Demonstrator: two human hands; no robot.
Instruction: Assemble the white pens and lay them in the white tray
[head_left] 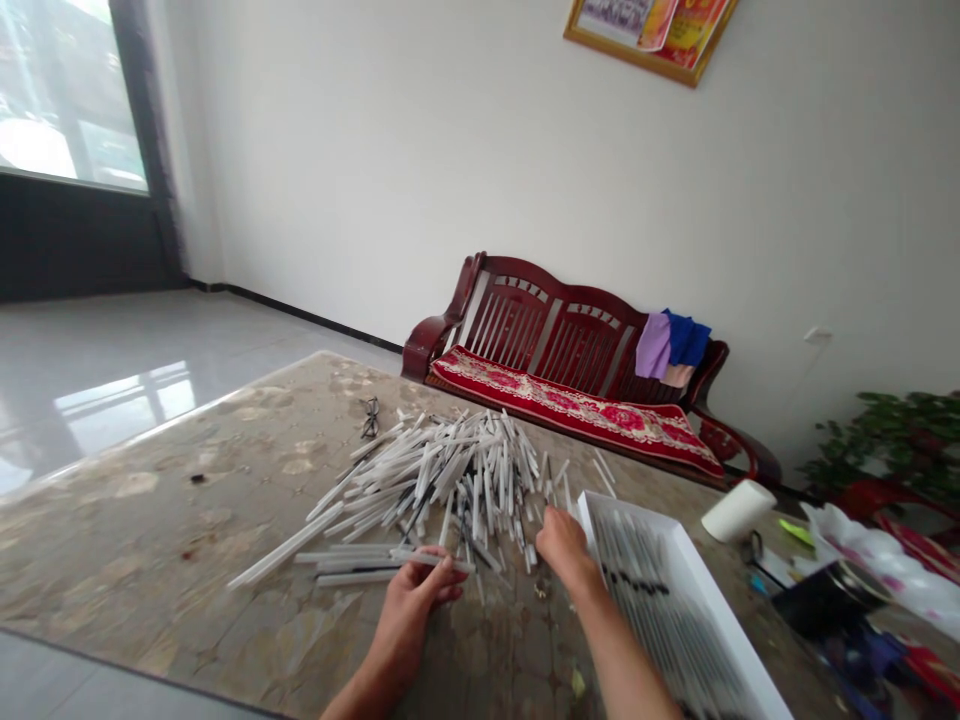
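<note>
A large heap of slim whitish plastic tubes [480, 465], some with dark parts among them, covers the middle of the table. At its near edge my left hand [420, 592] pinches one slim whitish tube [431, 558] between thumb and fingers, with a few more tubes lying just left of it. My right hand [564, 548] is closed at the heap's right side, beside a white box; what its fingers hold, if anything, is hidden. Inside the white box [712, 575] lie rows of slim clear tubes [667, 610] with dark middles.
The table [187, 560] has a patterned brown top. Glasses [370, 417] lie behind the heap. Right of the box are a white roll [739, 510], a black cylinder [829, 597] and a plastic bag [885, 560]. A wooden bench [555, 325] stands behind the table.
</note>
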